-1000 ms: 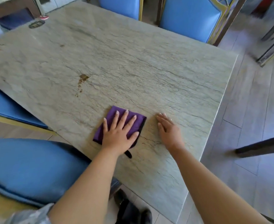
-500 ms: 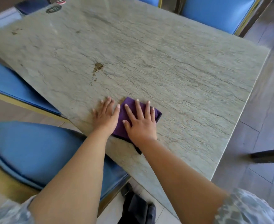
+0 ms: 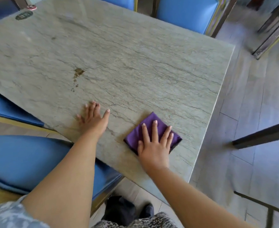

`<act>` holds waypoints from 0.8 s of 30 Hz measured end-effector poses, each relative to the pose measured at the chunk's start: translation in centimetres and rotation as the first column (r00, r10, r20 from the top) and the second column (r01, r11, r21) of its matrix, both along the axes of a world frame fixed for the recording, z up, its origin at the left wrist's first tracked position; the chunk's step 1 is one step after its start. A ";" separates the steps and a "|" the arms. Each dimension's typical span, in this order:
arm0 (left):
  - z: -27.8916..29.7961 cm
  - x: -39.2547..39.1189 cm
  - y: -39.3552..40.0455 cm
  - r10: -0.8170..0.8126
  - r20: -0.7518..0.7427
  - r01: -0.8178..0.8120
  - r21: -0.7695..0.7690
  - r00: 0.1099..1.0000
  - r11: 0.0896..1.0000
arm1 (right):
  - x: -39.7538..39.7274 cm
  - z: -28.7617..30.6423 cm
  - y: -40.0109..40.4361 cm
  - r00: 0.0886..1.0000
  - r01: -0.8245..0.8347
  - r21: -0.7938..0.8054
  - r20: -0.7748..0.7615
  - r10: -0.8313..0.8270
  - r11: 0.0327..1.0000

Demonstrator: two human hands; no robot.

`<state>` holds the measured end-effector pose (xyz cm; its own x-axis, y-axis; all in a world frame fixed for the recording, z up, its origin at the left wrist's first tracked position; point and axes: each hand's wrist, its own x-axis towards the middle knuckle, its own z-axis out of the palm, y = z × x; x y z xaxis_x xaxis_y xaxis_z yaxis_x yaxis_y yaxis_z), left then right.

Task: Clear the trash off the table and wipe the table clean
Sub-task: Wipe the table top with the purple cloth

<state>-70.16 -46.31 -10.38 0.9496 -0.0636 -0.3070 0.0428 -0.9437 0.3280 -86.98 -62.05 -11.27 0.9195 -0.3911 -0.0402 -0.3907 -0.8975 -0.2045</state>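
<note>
**Q:** Which hand works the cloth, and where does the cloth lie?

**A:** The right hand (image 3: 154, 146) presses flat on the folded purple cloth (image 3: 149, 127), fingers straight and spread, gripping nothing. The cloth sits on the table (image 3: 152, 63) near its near edge, towards the near right corner. The left hand (image 3: 94, 120) rests palm down on bare stone, left of the cloth and apart from it, fingers likewise straight and relaxed, holding nothing.

**Q:** What relation governs the coming stroke?

**A:** The brown stain (image 3: 78, 72), with a trail of small drops below it, lies far and left of the cloth, beyond the left hand. The cloth is a folded square set cornerwise, one corner pointing far, so it has no marked long axis. The left hand is the nearer of the two to the stain, yet the right hand has the cloth; a stroke towards the stain would probably run far and leftward, across the space where the left hand now rests.

**Q:** What differs from the earlier frames?

**A:** A second ago the left hand pressed the cloth while the right lay on bare stone. Half a second ago both hands met at the cloth. Now the right hand alone bears on it, and the cloth has travelled rightward along the near edge
</note>
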 end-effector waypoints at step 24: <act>-0.2 16.1 13.4 -0.624 0.309 0.607 0.163 0.718 0.778 | 16.3 -0.1 13.3 0.915 -0.404 -0.090 -0.026 0.403 0.910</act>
